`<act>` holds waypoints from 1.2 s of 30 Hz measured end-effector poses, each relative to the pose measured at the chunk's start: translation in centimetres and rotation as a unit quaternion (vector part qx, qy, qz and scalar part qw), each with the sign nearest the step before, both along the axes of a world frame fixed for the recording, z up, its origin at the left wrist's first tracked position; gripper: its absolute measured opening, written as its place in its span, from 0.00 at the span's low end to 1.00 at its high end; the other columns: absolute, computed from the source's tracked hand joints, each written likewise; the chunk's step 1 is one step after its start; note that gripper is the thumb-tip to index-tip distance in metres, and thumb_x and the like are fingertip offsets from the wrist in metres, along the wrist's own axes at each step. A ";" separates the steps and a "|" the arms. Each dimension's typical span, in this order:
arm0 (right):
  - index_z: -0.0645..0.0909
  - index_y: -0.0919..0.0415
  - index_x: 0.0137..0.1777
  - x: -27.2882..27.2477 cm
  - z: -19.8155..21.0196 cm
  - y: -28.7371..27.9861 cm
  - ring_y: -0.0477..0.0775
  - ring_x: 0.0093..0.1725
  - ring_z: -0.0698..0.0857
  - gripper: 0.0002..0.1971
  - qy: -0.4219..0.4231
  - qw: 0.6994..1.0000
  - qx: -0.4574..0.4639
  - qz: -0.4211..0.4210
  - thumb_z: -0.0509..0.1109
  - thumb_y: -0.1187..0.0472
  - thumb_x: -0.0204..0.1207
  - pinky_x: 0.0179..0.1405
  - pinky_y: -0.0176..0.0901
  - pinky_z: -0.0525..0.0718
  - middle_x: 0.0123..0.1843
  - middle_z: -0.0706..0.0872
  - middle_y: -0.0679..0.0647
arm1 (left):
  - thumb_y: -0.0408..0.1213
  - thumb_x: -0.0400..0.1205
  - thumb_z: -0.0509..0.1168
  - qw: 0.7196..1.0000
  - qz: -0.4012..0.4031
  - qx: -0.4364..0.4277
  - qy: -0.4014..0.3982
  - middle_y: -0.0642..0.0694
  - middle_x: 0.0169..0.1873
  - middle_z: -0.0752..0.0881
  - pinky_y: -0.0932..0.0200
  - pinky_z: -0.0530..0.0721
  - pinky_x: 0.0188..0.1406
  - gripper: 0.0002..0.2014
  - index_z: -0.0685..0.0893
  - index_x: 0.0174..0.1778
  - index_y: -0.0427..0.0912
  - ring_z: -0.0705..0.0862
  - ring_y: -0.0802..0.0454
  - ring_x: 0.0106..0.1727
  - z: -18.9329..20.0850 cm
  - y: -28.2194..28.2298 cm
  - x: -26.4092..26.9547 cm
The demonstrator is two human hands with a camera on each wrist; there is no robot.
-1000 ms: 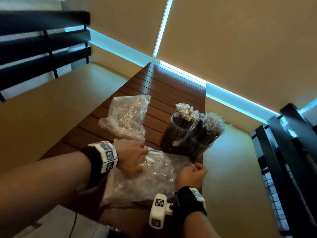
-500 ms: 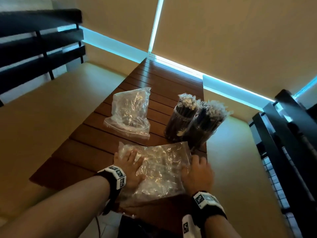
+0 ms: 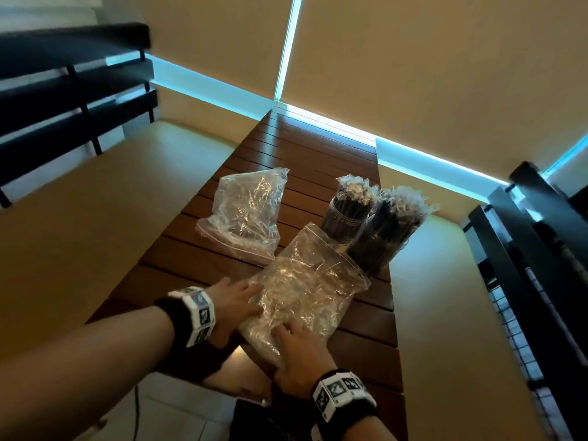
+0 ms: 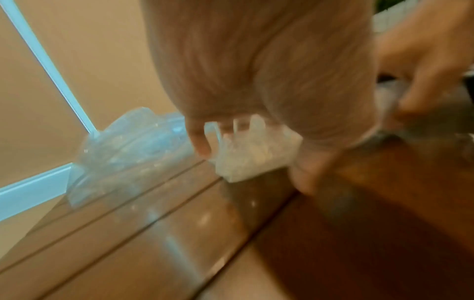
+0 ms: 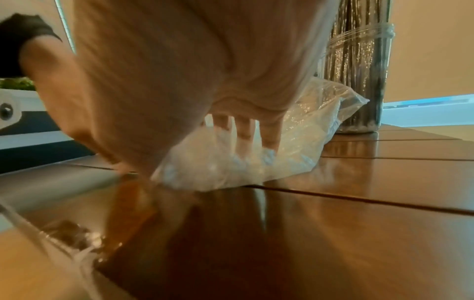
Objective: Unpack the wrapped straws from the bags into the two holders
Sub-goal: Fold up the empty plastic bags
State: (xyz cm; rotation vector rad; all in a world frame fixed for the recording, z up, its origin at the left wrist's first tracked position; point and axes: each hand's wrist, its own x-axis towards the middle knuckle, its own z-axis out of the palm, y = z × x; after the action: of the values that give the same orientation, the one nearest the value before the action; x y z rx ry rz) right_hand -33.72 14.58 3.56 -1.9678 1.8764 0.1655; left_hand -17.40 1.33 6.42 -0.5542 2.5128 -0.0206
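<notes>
The wrapped straws (image 3: 380, 214), dark sticks in crinkly clear sleeves, stand packed upright in the two clear round holders (image 3: 370, 240) at the right edge of the brown slatted wooden table (image 3: 305, 148) in the head view, wrapper tips upward. Just in front lies the near crumpled clear plastic zip bag (image 3: 305, 288), long axis running from the person toward the holders, its zip edge at the far end and touching them. A second clear crumpled bag (image 3: 248, 214) lies to the left, apart. The left hand (image 3: 234, 305) rests with loose fingers against the near bag's left side; the right hand (image 3: 297, 358) lies on its near end, fingers spread.

From the left wrist (blurred), that hand's fingertips (image 4: 202, 146) touch crumpled plastic; whether they pinch it I cannot tell.

From the right wrist, straight fingers (image 5: 269, 132) press the film flat on the table. The bag looks light, limp and slippery, so I judge it best taken by pinching the stiffer zip edge.
</notes>
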 end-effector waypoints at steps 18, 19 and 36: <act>0.69 0.47 0.71 -2.1 -2.5 2.5 0.54 0.56 0.83 0.20 -0.030 0.967 -0.120 -0.222 0.65 0.56 0.80 0.45 0.45 0.81 0.62 0.76 0.48 | 0.56 0.84 0.63 0.914 0.290 0.219 0.179 0.42 0.60 0.86 0.56 0.81 0.50 0.20 0.77 0.68 0.50 0.87 0.45 0.55 -3.4 -0.7 -1.3; 0.72 0.47 0.68 -1.7 -2.5 2.6 0.55 0.56 0.82 0.20 0.024 0.970 -0.161 -0.179 0.67 0.56 0.76 0.46 0.45 0.82 0.63 0.77 0.49 | 0.56 0.84 0.63 0.916 0.301 0.203 0.171 0.42 0.60 0.86 0.56 0.81 0.48 0.21 0.76 0.70 0.52 0.87 0.45 0.54 -3.8 -0.3 -1.5; 0.76 0.52 0.50 -6.0 -1.7 -0.4 0.55 0.47 0.84 0.03 -0.173 0.946 -0.112 -0.250 0.63 0.61 0.84 0.47 0.46 0.80 0.47 0.85 0.52 | 0.42 0.82 0.62 0.952 0.099 0.134 0.257 0.45 0.60 0.85 0.47 0.84 0.56 0.17 0.77 0.67 0.50 0.86 0.43 0.58 -4.2 -0.9 -2.5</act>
State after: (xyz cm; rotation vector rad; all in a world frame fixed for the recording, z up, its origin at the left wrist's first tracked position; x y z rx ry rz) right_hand -39.69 14.15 1.82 -1.4534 2.1407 -0.5269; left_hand -19.85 0.42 2.21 -0.7716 2.8689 0.6044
